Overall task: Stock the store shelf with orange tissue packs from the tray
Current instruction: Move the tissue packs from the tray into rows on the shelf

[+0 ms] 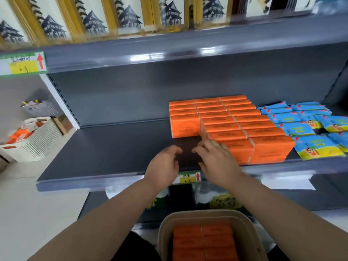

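a wide grey store shelf (105,147) fills the middle of the frame. on its right half stands a tight block of orange tissue packs (239,127) in three columns; the left column stops short, leaving a bare gap at the front. right of them lie blue packets (305,125). at the bottom centre a beige tray (162,240) holds more orange packs (203,240). over the gap, the left hand (163,164) and right hand (216,159) hover with fingers loosely bent, grasping nothing. the packs look light, soft and film-wrapped, probably slippery; they seem best pinched across the short sides.
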Demonstrator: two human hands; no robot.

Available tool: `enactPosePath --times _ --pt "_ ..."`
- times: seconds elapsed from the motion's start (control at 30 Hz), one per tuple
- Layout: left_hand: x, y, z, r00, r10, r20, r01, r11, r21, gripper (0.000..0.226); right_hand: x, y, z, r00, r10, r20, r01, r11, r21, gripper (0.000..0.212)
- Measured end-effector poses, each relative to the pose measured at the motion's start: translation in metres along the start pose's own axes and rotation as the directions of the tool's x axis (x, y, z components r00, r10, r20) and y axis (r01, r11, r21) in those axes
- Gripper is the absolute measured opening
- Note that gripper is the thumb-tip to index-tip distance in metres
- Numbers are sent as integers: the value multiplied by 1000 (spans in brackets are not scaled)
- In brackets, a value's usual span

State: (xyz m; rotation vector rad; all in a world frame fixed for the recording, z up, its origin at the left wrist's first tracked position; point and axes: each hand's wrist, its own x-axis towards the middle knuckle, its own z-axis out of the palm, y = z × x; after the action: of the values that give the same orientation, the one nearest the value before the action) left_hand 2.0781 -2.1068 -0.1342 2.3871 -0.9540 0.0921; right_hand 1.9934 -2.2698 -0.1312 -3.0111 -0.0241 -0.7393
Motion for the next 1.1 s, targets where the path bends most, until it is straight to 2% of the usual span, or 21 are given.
enactPosePath --times 0.17,0.37,0.53,0.7,0.93,1.1 --pt "-65 6 24 988 -13 151 5 998 55 40 -58 -3 5 999 -41 -31 38 994 -99 50" --pt "-113 14 48 973 -19 232 0 997 80 44 -85 3 10 994 -93 65 101 987 -128 59" --pt "-95 29 43 985 14 172 -24 998 56 44 -69 12 6 990 -103 96 107 994 -33 66" --pt "-50 45 44 997 4 76 -5 1000 21 45 -42 36 0 996 -66 52 60 991 117 70" --pt "-17 52 58 999 -22 35 25 996 -85 45 -19 59 3 987 -97 131 79 988 135 73" --pt "-24 42 59 998 -54 18 55 994 -99 42 -27 53 2 995 -85 45 80 991 102 69"
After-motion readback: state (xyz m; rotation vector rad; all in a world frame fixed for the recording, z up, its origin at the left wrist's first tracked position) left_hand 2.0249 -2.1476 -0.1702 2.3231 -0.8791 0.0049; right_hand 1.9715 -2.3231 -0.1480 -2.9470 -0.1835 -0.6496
